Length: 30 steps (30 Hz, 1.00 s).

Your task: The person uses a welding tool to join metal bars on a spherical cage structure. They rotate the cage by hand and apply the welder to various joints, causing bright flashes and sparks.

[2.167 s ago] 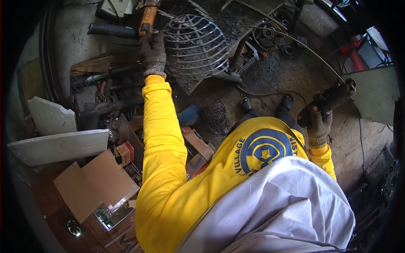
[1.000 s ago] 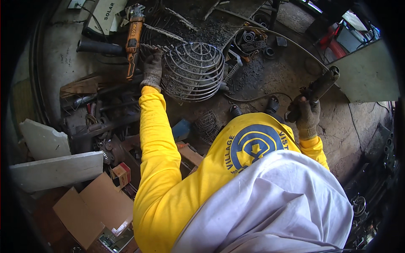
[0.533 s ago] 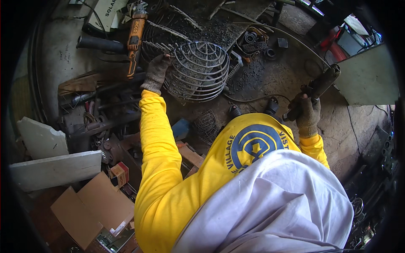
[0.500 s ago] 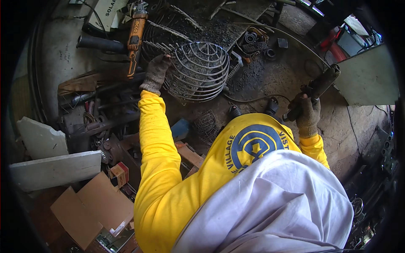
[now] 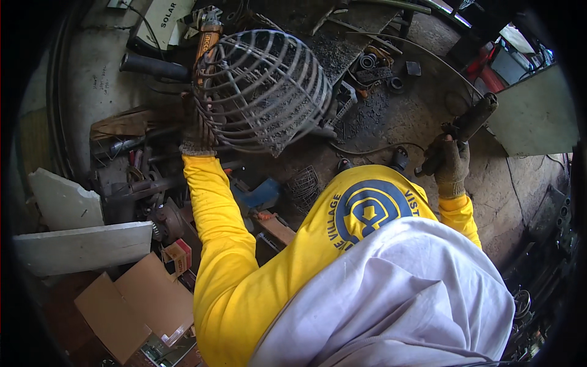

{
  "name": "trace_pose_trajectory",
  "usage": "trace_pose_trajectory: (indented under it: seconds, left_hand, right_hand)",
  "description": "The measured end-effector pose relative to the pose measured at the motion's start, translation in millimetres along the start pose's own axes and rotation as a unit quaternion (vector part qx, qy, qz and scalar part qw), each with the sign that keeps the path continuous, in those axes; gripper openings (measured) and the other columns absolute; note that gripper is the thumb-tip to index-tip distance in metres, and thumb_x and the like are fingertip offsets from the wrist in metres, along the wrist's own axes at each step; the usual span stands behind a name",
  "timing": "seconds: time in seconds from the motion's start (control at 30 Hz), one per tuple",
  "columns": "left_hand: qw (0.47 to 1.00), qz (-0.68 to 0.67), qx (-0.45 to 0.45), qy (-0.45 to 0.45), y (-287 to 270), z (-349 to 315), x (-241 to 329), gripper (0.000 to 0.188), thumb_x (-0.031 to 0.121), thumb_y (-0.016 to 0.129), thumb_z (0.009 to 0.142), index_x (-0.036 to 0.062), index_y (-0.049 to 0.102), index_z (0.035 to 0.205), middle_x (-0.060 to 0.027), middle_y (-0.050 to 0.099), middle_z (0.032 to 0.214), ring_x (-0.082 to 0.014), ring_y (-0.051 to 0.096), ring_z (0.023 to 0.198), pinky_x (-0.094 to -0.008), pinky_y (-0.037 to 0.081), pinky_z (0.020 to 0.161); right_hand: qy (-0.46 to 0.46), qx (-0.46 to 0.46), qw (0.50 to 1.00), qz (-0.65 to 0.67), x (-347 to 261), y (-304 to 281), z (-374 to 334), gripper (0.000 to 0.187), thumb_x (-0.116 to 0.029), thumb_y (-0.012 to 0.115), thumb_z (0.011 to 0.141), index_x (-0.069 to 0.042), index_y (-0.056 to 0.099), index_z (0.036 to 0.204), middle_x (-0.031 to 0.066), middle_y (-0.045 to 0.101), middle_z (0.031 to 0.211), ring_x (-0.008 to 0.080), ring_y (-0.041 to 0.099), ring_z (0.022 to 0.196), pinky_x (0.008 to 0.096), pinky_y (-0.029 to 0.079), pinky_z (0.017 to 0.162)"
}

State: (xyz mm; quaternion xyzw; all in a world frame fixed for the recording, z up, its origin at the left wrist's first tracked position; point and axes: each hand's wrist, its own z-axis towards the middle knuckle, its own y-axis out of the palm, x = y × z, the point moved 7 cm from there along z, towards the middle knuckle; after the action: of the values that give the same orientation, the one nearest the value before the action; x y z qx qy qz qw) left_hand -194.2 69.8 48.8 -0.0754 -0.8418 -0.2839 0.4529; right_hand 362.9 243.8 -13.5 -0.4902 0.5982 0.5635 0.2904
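Note:
A round cage of bent metal rods (image 5: 278, 92) is raised and tilted above the workbench. My left hand (image 5: 199, 128), in a brown knit glove, is closed on its left rim; the rods partly cover the fingers. Off to the right, my gloved right hand (image 5: 451, 166) grips a dark cylindrical tool (image 5: 476, 119), whose exact kind I cannot make out. An orange angle grinder (image 5: 208, 41) with a black side handle (image 5: 153, 66) lies just behind the cage, partly hidden by its rods.
Dark grit and a small chain with metal rings (image 5: 374, 64) lie beyond the cage. Scrap metal and a blue piece (image 5: 260, 193) sit below it. At lower left are a white board (image 5: 85, 248) and an open cardboard box (image 5: 153, 293). A pale panel (image 5: 535, 113) stands at right.
My left hand has lifted and tilted the rod cage, bringing it closer and to the left, so it now overlaps the angle grinder. My right hand stays nearly in place with the tool.

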Motion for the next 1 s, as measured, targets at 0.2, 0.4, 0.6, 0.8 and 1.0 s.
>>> trace_pose_trajectory:
  seconds: [0.2, 0.4, 0.6, 0.8, 1.0]
  left_hand:
    - [0.947, 0.025, -0.32, 0.028, 4, 26, -20, 0.065, 0.057, 0.055, 0.092, 0.0114, 0.048, 0.138, -0.0091, 0.052, 0.14, -0.0258, 0.053, 0.123, -0.0428, 0.042, 0.107]
    - [0.981, 0.049, -0.159, 0.102, -43, 63, -43, 0.066, 0.057, 0.047, 0.095, 0.0112, 0.045, 0.142, -0.0083, 0.048, 0.144, -0.0286, 0.048, 0.128, -0.0452, 0.038, 0.108]
    - [0.855, 0.371, 0.108, 0.347, -74, 57, -26, 0.056, 0.048, 0.044, 0.1, 0.0056, 0.05, 0.136, -0.0095, 0.054, 0.135, -0.0262, 0.052, 0.121, -0.0371, 0.039, 0.104]
    - [0.694, 0.525, -0.006, 0.492, 110, -45, 33, 0.048, 0.046, 0.051, 0.097, 0.0031, 0.064, 0.115, -0.0183, 0.069, 0.103, -0.0314, 0.065, 0.099, -0.0397, 0.048, 0.09]
    - [0.663, 0.658, 0.014, 0.355, 113, 4, 32, 0.055, 0.059, 0.057, 0.088, 0.0068, 0.067, 0.101, -0.0209, 0.068, 0.092, -0.0397, 0.064, 0.087, -0.0426, 0.049, 0.077]
  right_hand:
    - [0.007, -0.009, 1.0, 0.005, -4, 1, -1, 0.035, -0.021, 0.064, 0.092, -0.001, 0.054, 0.119, 0.007, 0.061, 0.08, 0.016, 0.062, 0.062, 0.0268, 0.051, 0.055]
    - [0.013, 0.007, 1.0, -0.01, -7, 0, -2, 0.035, -0.02, 0.063, 0.093, -0.001, 0.054, 0.12, 0.0066, 0.061, 0.08, 0.0159, 0.061, 0.061, 0.0266, 0.051, 0.054]
    - [0.007, -0.006, 1.0, 0.005, -2, 3, 2, 0.037, -0.022, 0.064, 0.093, 0.0, 0.054, 0.121, 0.006, 0.061, 0.08, 0.0158, 0.061, 0.061, 0.0263, 0.051, 0.054]
    - [0.004, -0.018, 1.0, -0.008, -3, 4, 4, 0.039, -0.022, 0.065, 0.092, 0.0, 0.052, 0.122, 0.0061, 0.061, 0.081, 0.0157, 0.061, 0.062, 0.0275, 0.052, 0.055]
    - [0.01, -0.054, 0.998, 0.008, 4, 9, 2, 0.044, -0.021, 0.067, 0.091, 0.0, 0.051, 0.126, 0.0062, 0.061, 0.086, 0.0153, 0.062, 0.068, 0.0269, 0.052, 0.059]
